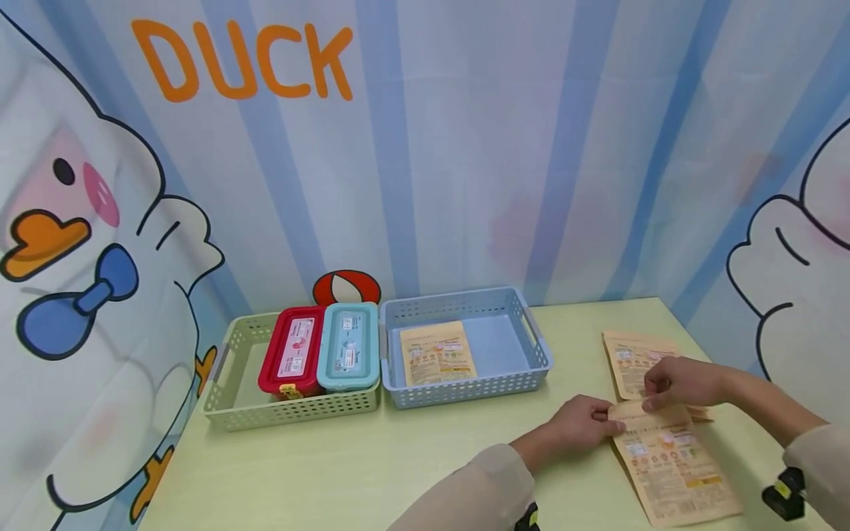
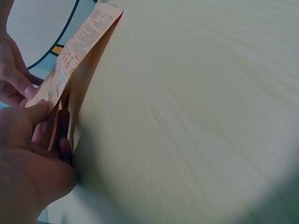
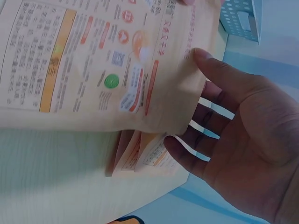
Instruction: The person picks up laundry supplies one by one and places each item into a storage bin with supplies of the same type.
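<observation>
A tan printed paper pouch [image 1: 677, 472] lies slanted at the right front of the table, its top edge lifted. At its upper left corner my left hand [image 1: 581, 424] pinches the edge, thumb on the printed face; in the left wrist view, fingers reach between layers at the edge. My right hand [image 1: 687, 382] holds the top edge near the other corner, and in the right wrist view its thumb rests on the front with fingers behind. Beyond this pouch, more tan pouches [image 1: 627, 361] lie on the table, partly covered; how many cannot be told.
A blue basket [image 1: 465, 394] at the back middle holds another tan pouch [image 1: 438, 354]. Left of it, a green basket [image 1: 299, 419] contains a red-lidded box [image 1: 292, 354] and a teal-lidded box [image 1: 348, 346]. A printed curtain [image 1: 465, 147] hangs behind the table.
</observation>
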### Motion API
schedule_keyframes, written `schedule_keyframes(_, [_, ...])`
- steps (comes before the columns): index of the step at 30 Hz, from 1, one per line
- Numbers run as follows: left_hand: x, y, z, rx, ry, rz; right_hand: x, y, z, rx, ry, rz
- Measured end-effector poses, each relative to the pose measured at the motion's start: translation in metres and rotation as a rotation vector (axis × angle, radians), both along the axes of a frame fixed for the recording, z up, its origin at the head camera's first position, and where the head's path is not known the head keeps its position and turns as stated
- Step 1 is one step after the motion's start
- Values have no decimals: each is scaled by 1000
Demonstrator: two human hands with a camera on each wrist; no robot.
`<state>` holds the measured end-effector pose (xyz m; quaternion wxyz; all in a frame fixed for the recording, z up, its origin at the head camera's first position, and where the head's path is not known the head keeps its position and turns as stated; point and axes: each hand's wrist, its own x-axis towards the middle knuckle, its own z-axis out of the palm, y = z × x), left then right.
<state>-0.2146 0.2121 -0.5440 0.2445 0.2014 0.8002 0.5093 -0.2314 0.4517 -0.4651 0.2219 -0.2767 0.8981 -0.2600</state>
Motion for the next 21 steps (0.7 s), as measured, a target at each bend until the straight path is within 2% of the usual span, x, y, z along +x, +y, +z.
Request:
schedule_keyframes(4, [-3, -5, 1, 54, -75, 14, -1, 8, 1, -14, -33, -10])
schedule_keyframes(7, [-5, -9, 1, 101, -119, 20, -3, 14, 1, -63, -142, -30])
schedule_keyframes(12, [-8, -13, -1, 139, -124, 12, -3, 20, 3, -151, -360, -18])
schedule_keyframes(15, [-9, -16, -4, 155, -122, 33, -4, 19, 4, -190, -477, -35])
schedule_keyframes(19, [-6, -20, -4, 185, -118, 84, -4, 16, 9, -210, -570, -90])
schedule_keyframes(21, [-3, -21, -2, 224, -140, 127, -3, 13, 13, -212, -571, -106])
